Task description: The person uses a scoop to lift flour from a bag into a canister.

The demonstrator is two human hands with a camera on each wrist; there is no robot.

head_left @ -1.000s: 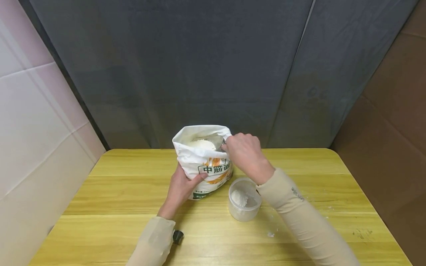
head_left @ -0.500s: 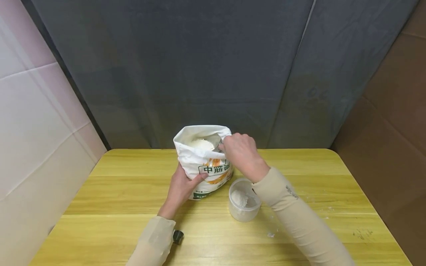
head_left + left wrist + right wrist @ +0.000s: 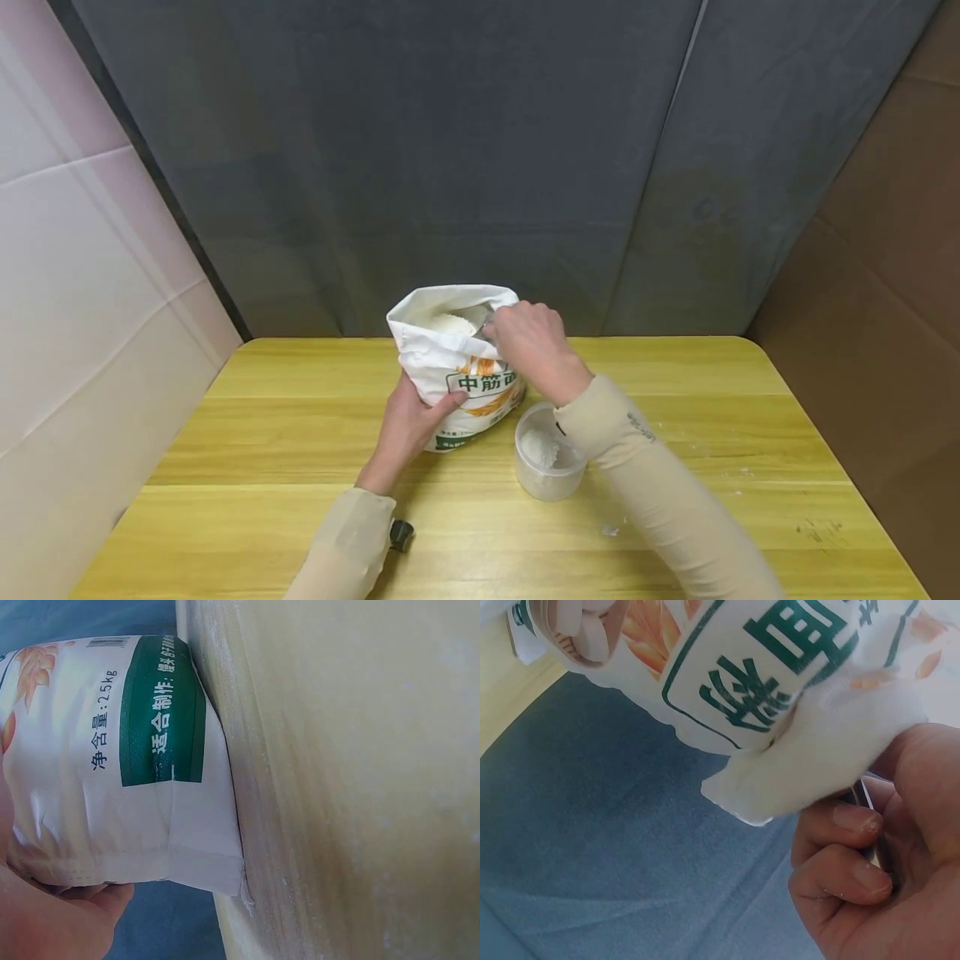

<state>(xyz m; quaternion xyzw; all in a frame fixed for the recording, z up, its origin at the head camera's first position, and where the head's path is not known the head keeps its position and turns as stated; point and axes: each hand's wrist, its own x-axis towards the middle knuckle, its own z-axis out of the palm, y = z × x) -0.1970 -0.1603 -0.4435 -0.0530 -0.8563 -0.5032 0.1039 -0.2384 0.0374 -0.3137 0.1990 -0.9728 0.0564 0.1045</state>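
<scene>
A white flour bag (image 3: 427,358) with green lettering and orange wheat prints stands on the table, its top turned open and white flour (image 3: 452,323) showing inside. My left hand (image 3: 408,421) grips the bag's lower left side, thumb across the front. At the bag's right rim my right hand (image 3: 534,337) curls its fingers round a thin shiny metal handle (image 3: 868,802). The far end of that handle is hidden in the bag. Just in front of the bag's right side sits a clear plastic tub (image 3: 551,483) with a mound of flour in it, partly overlapped by my right sleeve.
The yellow wooden table (image 3: 285,450) carries small white flour specks at the right. A dark grey curtain (image 3: 465,167) rises behind its far edge, close behind the bag. A small black object (image 3: 401,535) shows beside my left sleeve.
My right hand has shifted left across the bag's mouth with the metal handle, dipping slightly further in. The left hand keeps its grip on the bag, and the tub stays put.
</scene>
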